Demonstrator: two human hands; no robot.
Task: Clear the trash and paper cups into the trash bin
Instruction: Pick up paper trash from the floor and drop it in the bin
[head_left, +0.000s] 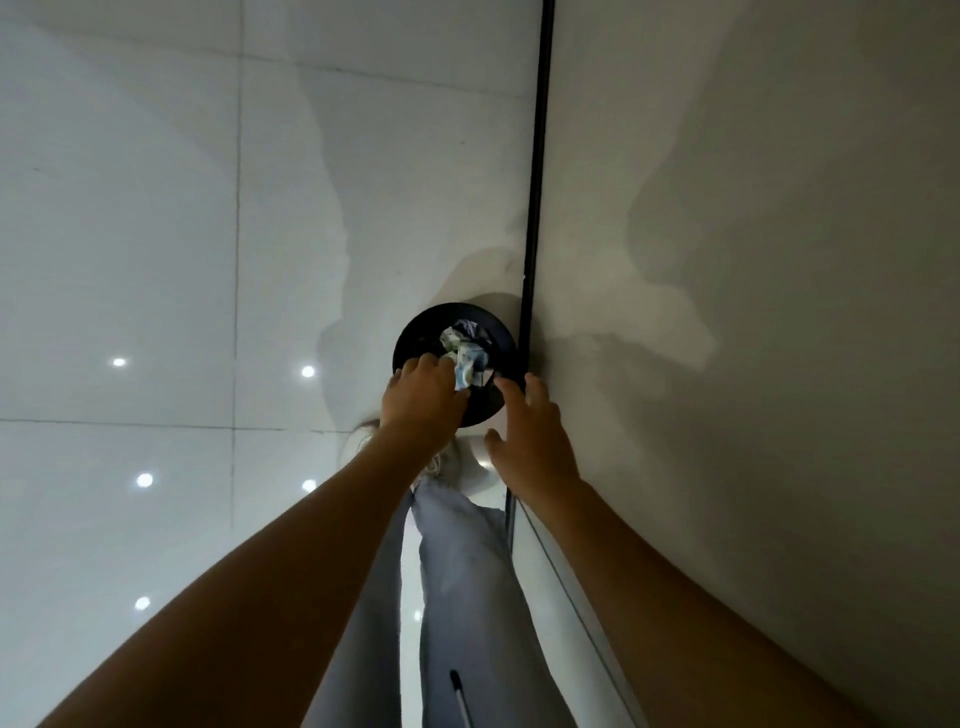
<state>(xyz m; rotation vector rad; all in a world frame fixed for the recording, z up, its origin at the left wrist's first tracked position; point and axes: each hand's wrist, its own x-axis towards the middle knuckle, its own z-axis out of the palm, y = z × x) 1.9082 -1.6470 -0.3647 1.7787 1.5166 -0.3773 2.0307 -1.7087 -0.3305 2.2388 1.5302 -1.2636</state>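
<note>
Trash bin (415, 338) stood on floor against wall, crumpled trash (464, 358) inside. Left hand (423, 397) pinched trash at bin mouth; right hand (530, 441) open, spread beside rim. Deposit judged nearly complete; remaining cups not visible.

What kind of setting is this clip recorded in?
Likely an indoor corridor or room corner, perhaps an office or public building: glossy pale floor tiles mirror ceiling spotlights, a plain wall with dark skirting stands at the right, and a round black trash bin sits against it.
</note>
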